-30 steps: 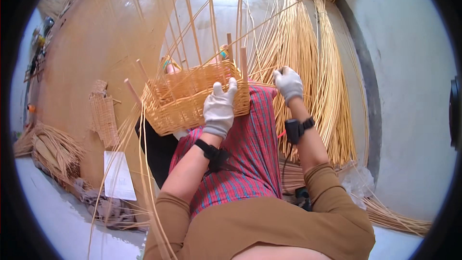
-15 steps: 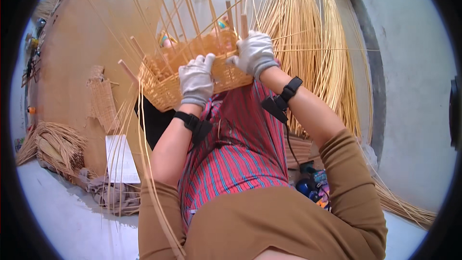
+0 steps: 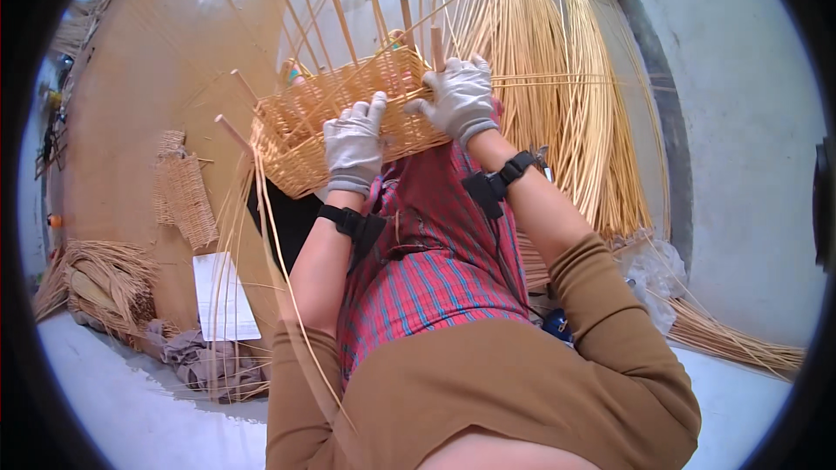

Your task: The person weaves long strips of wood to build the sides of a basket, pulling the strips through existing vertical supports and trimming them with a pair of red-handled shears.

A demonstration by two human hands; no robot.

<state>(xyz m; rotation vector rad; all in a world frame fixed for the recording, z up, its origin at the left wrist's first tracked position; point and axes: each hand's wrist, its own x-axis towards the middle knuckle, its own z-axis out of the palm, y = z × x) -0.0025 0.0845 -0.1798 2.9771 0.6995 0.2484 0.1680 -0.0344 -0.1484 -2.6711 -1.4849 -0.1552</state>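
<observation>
A half-woven wicker basket (image 3: 292, 165) of pale yellow strands rests tilted over my lap, its open side up. Wooden corner posts and long loose strands rise from its rim. My left hand (image 3: 354, 146), in a whitish glove, is closed over the near wall around its middle, thumb up. At the right corner, beside an upright wooden post (image 3: 437, 48), my gloved right hand (image 3: 461, 97) grips the rim with its fingers over the weave. The inner fingertips of both hands are partly hidden. Long strands (image 3: 287, 274) trail from the basket's left corner past my left forearm.
Tall bundles of strands (image 3: 522, 78) stand behind on the right. Woven pieces (image 3: 185, 191) and a white sheet (image 3: 225, 296) lie at left, near a coiled bundle (image 3: 109, 283) and crumpled cloth (image 3: 205, 361). A clear plastic bag (image 3: 653, 274) and more strands (image 3: 731, 339) lie at right.
My right hand has shifted slightly left along with its wrist, its fingers a little more spread. The trailing strands at left have swung. Both hands stay at the basket.
</observation>
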